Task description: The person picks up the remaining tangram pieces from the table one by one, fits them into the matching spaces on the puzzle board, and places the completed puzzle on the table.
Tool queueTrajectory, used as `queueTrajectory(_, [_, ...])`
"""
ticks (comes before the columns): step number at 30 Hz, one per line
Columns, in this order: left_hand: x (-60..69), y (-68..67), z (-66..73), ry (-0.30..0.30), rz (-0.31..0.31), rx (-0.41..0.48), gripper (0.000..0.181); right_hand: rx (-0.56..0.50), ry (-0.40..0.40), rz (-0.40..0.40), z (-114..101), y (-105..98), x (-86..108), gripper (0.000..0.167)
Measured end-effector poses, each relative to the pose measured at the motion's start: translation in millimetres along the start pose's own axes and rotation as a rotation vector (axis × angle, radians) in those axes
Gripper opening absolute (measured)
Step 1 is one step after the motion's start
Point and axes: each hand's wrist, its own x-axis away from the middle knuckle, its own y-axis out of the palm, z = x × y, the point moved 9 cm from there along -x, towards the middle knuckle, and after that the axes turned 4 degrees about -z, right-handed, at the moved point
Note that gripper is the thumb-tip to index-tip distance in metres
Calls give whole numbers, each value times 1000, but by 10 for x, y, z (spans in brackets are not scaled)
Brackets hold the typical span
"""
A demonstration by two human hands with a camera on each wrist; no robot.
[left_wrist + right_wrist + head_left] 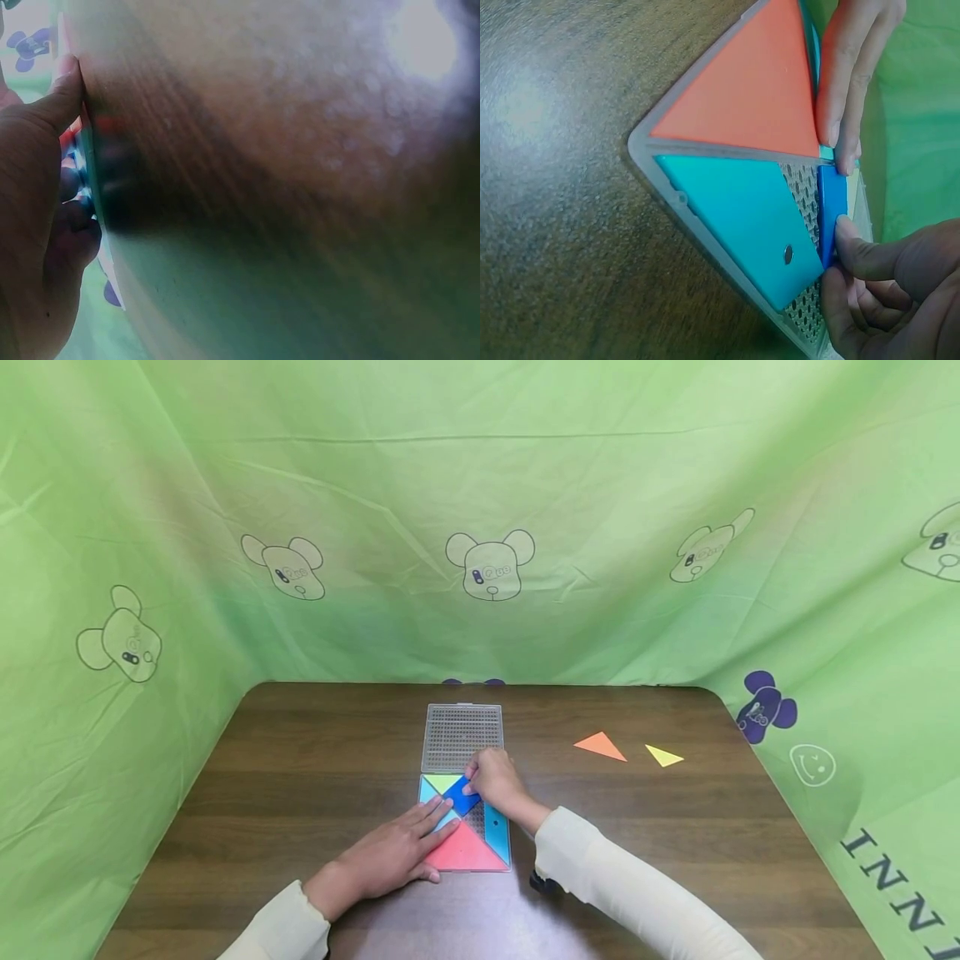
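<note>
A clear hinged case lies on the table, its tray (697, 244) holding flat tangram pieces. My right hand (498, 781) pinches a blue square piece (831, 206) between thumb and fingers; it sits partly tilted in the tray. With fingers extended, my left hand (393, 852) rests on the left of the tray, fingertips beside the blue piece. The large red triangle (468, 850) fills the near side. A teal parallelogram (496, 831) with a dark round spot lies along the right. A yellow-green triangle (442, 782) is at the far edge, and a light-blue piece (427, 792) is partly hidden by the left hand.
The case's perforated lid (461, 735) lies unfolded behind the tray. Two loose pieces, an orange triangle (602, 747) and a yellow triangle (664, 756), lie to the right on the wooden table (315, 752). Green printed cloth (375, 635) surrounds the table.
</note>
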Motion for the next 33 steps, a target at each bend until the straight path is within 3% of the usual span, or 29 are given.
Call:
queueTrajectory(8, [-9,19,2,-3,1,-23,75,35,-28,-12,-4,11,-7,13])
queueTrajectory(15, [-12,27,-11,-17,-9,-5,76,4,-81,-26,-21,-22,2,10])
queueTrajectory(20, [-5,10,-8,-11,3,-12,76,16,-74,-10,10,-135,-12,8])
queueTrajectory(26, [11,-12,23,12,40,-25,75,81,-46,56,242,-509,-15,8])
queueTrajectory(29, [23,-34,36,22,57,-17,75,131,-27,70,484,-788,21,8])
queueTrajectory(33, [18,-25,31,7,32,-1,75,226,-28,107,899,-1242,112,11])
